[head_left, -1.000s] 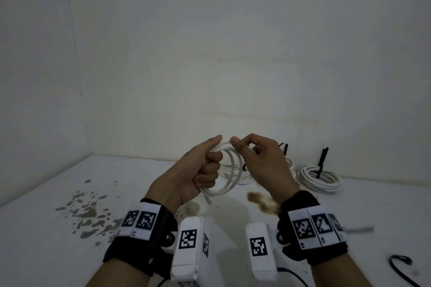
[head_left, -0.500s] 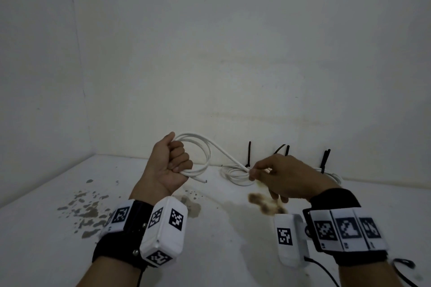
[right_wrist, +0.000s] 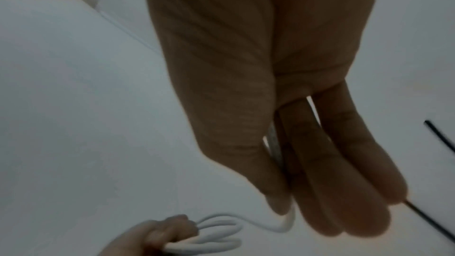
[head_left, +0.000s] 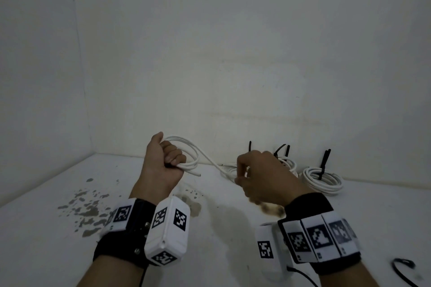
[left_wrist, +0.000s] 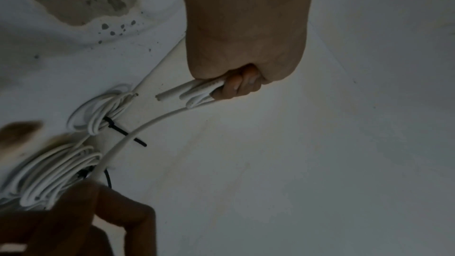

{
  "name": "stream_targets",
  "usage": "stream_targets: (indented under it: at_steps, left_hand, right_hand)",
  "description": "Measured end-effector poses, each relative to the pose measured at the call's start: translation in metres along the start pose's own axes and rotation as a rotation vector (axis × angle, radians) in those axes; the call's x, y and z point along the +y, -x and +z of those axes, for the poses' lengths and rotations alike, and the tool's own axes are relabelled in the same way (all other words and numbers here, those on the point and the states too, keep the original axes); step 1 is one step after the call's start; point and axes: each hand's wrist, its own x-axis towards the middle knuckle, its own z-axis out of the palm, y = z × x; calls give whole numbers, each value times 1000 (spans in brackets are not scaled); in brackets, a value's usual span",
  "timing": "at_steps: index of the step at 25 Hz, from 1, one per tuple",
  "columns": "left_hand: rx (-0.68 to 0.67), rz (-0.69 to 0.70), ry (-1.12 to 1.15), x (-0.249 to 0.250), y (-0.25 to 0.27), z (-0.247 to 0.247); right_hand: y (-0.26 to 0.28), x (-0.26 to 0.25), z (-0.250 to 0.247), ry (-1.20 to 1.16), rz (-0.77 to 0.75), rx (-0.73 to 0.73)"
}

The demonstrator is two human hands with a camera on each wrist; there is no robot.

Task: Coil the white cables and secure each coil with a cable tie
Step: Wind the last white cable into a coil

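Note:
My left hand is raised over the white table and grips a small coil of white cable in its fist; a cut end sticks out below the fingers. One strand runs from the coil to my right hand. That hand pinches the strand between thumb and fingers, low by the back wall. The right wrist view shows the cable passing under the thumb.
Three tied coils lie along the back wall: one at the right with an upright black tie, and two partly behind my right hand. A loose black tie lies front right. Grey stains mark the left.
My hands were together at the coil. The right hand has slid right and down along the strand, and the left hand has turned its fist upright with the coil.

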Motion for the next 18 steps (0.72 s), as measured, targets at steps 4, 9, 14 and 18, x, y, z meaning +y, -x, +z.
stream_targets:
  at_steps: [4, 9, 14, 18]
  left_hand:
    - [-15, -20, -12, 3, 0, 1]
    - [-56, -96, -81, -5, 4, 8]
    - [-99, -82, -225, -19, 15, 23]
    - [-123, -109, -302, -28, 17, 28]
  right_hand:
    - [10, -20, -7, -308, -68, -135]
    - [11, -25, -5, -531, -191, -157]
    - [-5, -24, 24, -590, -191, 47]
    - [-9, -28, 35, -540, -210, 152]
